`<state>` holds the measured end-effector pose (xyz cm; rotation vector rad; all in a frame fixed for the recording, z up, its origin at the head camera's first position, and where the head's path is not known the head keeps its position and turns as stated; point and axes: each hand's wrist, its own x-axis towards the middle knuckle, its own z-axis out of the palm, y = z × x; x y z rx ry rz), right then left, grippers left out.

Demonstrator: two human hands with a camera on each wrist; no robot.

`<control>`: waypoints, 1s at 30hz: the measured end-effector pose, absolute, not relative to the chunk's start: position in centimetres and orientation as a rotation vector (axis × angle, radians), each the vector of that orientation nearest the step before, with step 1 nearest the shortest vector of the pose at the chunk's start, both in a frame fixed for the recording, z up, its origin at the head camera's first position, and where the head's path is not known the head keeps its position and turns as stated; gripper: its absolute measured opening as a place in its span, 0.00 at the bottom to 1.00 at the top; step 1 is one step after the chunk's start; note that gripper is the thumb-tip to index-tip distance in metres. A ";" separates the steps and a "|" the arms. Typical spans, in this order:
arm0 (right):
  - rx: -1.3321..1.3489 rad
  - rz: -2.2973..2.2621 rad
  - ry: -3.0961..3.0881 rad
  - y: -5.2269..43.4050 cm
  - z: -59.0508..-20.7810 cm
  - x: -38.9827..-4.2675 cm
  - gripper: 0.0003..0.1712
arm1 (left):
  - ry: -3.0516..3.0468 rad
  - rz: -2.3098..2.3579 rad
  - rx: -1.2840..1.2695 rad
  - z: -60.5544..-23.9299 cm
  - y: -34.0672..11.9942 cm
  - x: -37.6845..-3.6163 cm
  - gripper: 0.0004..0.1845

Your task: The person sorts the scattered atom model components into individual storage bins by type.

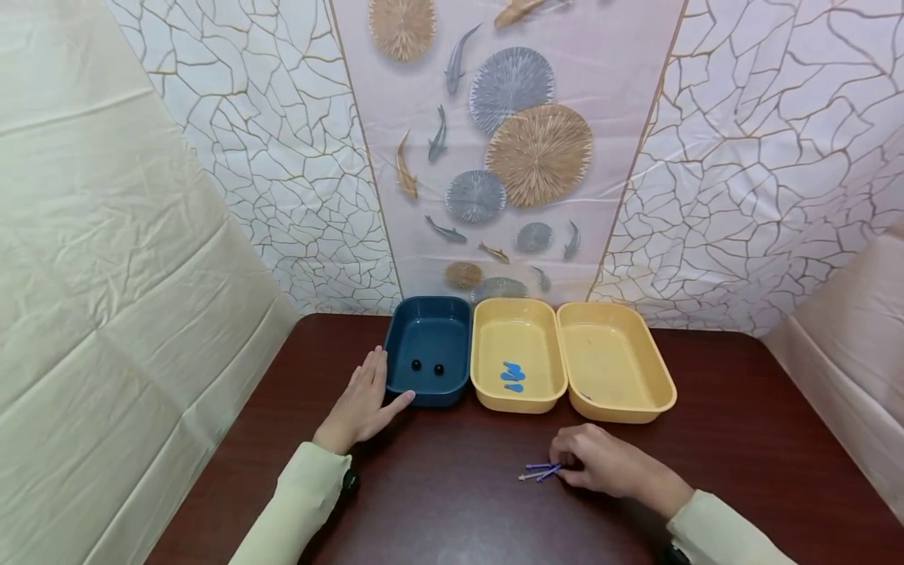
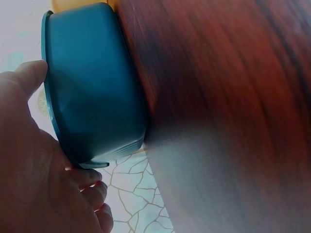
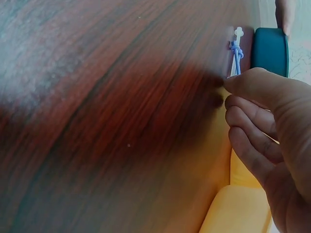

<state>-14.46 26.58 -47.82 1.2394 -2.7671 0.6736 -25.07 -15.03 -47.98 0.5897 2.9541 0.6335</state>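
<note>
My left hand [image 1: 362,404] lies flat on the dark wood table with straight fingers against the left side of a blue tray [image 1: 428,345], which holds two small black beads [image 1: 427,367]. The left wrist view shows the blue tray [image 2: 95,87] close against my palm [image 2: 34,174]. My right hand [image 1: 600,461] rests on the table near the front, its fingertips pinching a small bundle of thin blue and pale sticks [image 1: 539,471]. The sticks [image 3: 236,56] show past my curled fingers [image 3: 252,116] in the right wrist view.
Two yellow trays stand right of the blue one: the middle tray [image 1: 518,353] holds a few flat blue pieces [image 1: 512,375], the right tray [image 1: 613,361] looks almost bare. Patterned sheets wall in the table [image 1: 452,502] at the back and both sides.
</note>
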 end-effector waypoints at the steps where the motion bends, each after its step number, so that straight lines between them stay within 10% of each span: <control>1: 1.240 0.672 -2.764 26.6 -47.8 -14.5 0.12 | 2.953 0.633 0.589 -48.0 -15.0 -25.1 0.55; 30: 1.145 0.510 -2.562 30.4 -38.4 -16.9 0.16 | 2.953 0.639 0.596 -48.2 -15.2 -25.3 0.55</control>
